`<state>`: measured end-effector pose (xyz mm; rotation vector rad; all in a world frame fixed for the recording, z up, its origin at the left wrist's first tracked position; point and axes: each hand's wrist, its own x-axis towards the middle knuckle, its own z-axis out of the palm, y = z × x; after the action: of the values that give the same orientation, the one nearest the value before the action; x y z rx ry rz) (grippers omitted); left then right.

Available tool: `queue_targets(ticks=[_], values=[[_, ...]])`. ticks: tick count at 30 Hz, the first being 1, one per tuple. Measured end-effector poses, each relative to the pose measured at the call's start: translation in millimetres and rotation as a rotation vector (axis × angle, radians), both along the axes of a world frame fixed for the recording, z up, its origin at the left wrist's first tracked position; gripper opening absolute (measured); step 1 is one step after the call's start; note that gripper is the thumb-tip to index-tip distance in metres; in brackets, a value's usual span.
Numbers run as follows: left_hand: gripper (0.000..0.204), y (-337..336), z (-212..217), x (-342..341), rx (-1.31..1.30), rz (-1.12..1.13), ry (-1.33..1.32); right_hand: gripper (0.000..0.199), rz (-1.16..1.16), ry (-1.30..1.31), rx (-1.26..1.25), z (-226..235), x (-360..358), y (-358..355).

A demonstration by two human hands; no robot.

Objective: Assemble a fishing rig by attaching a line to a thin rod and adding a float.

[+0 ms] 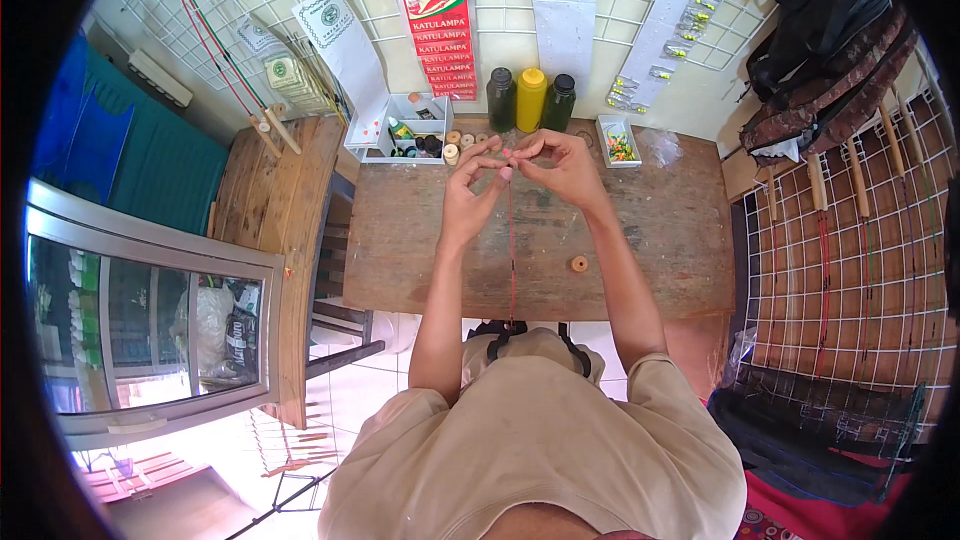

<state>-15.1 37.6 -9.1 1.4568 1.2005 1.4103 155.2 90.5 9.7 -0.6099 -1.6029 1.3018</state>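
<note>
Over the far part of the wooden table, my left hand [474,190] and my right hand [562,168] meet, fingertips pinched together. Between them is the upper end of a thin red rod [512,240], which runs straight down toward my lap. At the fingertips shows a small pinkish-red piece [507,153]; its exact kind is too small to make out. A small wooden spool [579,264] lies on the table near my right forearm. More pale spools [452,154] stand just beyond my left hand.
On the wooden table [660,240], a white box [405,157] of small bottles, two dark bottles and a yellow bottle [531,100], and a small tray [619,162] of colourful pieces line the back. A wire rack [850,270] of thin rods stands right; a glass cabinet [160,310] stands left.
</note>
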Motion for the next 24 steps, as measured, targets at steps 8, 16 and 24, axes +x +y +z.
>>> queue_targets(ticks=[8,16,24], values=[[0.019,0,-7,-6,-0.039,0.004,0.031,0.011,-0.047,-0.117,0.074,-2,-3,-3],[0.023,0,-8,-7,-0.103,-0.021,-0.057,0.015,-0.051,-0.095,0.044,-1,-5,-6],[0.015,-2,-6,-7,-0.079,-0.010,-0.058,0.019,0.013,0.012,-0.036,-2,-6,-10]])
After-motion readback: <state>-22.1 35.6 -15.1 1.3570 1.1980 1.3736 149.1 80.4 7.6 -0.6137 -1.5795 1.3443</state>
